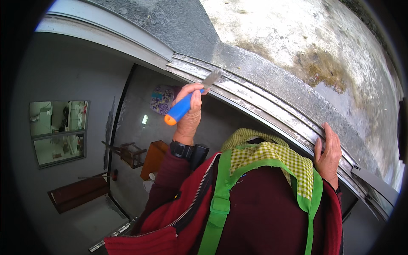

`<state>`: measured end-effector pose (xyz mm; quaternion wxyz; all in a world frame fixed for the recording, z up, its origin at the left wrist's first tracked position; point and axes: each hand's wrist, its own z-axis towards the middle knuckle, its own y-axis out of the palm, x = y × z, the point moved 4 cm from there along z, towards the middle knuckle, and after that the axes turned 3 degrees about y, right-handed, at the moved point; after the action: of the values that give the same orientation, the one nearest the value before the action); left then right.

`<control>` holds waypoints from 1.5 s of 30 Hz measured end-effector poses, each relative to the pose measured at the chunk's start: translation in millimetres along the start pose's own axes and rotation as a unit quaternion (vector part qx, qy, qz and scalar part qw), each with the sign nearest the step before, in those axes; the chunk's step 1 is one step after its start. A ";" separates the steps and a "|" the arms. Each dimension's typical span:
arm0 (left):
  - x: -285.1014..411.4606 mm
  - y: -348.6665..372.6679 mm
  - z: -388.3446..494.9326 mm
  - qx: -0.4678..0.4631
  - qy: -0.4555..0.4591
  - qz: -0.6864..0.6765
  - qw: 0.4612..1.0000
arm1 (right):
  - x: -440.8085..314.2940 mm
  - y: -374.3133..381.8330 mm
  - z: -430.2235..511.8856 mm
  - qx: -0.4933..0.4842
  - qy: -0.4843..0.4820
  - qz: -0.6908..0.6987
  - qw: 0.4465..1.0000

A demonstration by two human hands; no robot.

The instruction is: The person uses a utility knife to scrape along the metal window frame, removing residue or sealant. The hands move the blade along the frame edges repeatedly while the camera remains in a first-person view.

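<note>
My left hand (188, 108) grips a putty knife by its blue handle (182, 107) with an orange end. The knife's metal blade (212, 78) reaches over the dirty metal track of a sliding window frame (251, 98), its tip near the outer grooves. Whether the tip touches the metal I cannot tell. Further right along the same track rests my right hand (330, 154), fingers apart, with no tool in it. Whitish and grey residue marks the grooves between my hands.
Rough concrete with a wet brown patch (322, 71) lies outside the frame. A grey sash (373, 183) stands at the track's right end. Below on the room side are a wooden stool (130, 155), an orange-brown box-like piece (154, 159) and a patterned item (162, 99).
</note>
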<state>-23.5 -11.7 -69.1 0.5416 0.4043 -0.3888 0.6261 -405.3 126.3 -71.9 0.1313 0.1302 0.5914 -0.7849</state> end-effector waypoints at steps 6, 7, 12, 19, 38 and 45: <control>36.0 3.0 28.3 -0.021 0.000 0.049 0.999 | -0.6 0.3 -0.6 0.009 0.008 0.007 1.000; 38.4 2.9 32.4 -0.039 -0.032 0.058 0.997 | -1.1 0.3 -0.6 0.013 -0.001 0.001 1.000; 41.6 5.2 47.8 -0.083 -0.103 0.137 0.982 | -1.7 0.3 -1.5 0.013 -0.001 0.001 1.000; 35.9 23.1 72.2 -0.182 -0.107 0.270 0.939 | -1.9 0.9 -1.1 0.004 0.021 0.009 1.000; 37.9 17.9 73.9 -0.102 -0.124 0.204 0.966 | -4.1 0.5 0.3 0.008 0.009 -0.005 1.000; 28.6 20.8 70.2 -0.160 -0.134 0.221 0.953 | -2.7 0.2 -0.3 0.004 0.009 -0.003 1.000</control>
<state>-40.6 -68.6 -17.6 0.3899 0.2964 -0.6325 0.6000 -402.7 126.6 -71.1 0.1235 0.1363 0.5893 -0.7867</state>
